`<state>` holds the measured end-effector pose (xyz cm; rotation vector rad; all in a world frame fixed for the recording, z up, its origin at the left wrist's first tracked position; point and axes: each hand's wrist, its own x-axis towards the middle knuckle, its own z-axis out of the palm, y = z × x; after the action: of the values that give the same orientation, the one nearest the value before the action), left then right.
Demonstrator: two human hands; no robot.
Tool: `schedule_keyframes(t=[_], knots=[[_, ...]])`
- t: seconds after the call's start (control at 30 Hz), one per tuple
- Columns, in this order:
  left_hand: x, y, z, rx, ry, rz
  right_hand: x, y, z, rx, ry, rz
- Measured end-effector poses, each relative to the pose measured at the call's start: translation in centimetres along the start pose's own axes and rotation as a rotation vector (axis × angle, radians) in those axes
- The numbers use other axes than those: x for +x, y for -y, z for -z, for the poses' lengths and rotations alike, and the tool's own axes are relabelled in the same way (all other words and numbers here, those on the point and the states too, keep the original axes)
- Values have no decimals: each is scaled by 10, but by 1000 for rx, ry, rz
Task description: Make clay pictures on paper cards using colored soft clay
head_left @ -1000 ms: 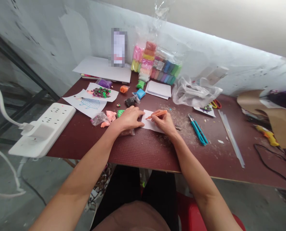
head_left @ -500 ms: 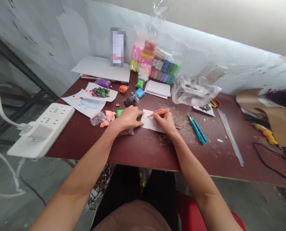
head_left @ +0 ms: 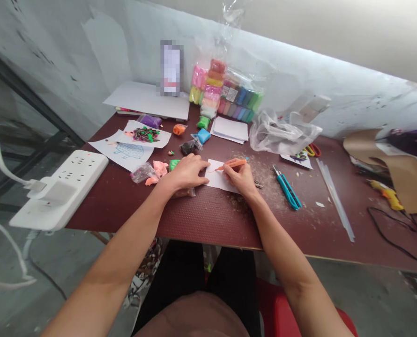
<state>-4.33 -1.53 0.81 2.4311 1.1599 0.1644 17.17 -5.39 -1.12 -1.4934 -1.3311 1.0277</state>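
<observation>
A small sheet of white paper [head_left: 215, 179] lies on the table with a short orange line near its upper left. My right hand [head_left: 242, 179] is closed around an orange felt-tip pen [head_left: 237, 163], whose point is on the paper. At the sheet's left edge rests my left hand [head_left: 190, 172], thumb and forefinger apart, holding nothing. Beside that hand are lumps of pink clay [head_left: 158, 171] and green clay [head_left: 174, 164], the green one partly hidden. A black clay packet [head_left: 188, 148] and a blue packet [head_left: 203, 136] lie just beyond it.
Teal-handled scissors [head_left: 288, 189] lie right of the paper among shavings. Two drawings, one with a blue spotted body [head_left: 129, 152], sit at left near a power strip [head_left: 63, 187]. Bagged clay [head_left: 226, 93] leans on the wall. A yellow glue gun [head_left: 387, 194] is far right.
Both hands and the pen stay almost in place. The whole view has shifted very slightly.
</observation>
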Motion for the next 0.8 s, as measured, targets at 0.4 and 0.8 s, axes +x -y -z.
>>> schedule_keyframes(t=[0.4,0.8], knots=[[-1,-4,3,8,19,22,-2,4,0,-27,-26,8],[-2,-6,4,43,36,33,-1,-2,0,-17,-44,3]])
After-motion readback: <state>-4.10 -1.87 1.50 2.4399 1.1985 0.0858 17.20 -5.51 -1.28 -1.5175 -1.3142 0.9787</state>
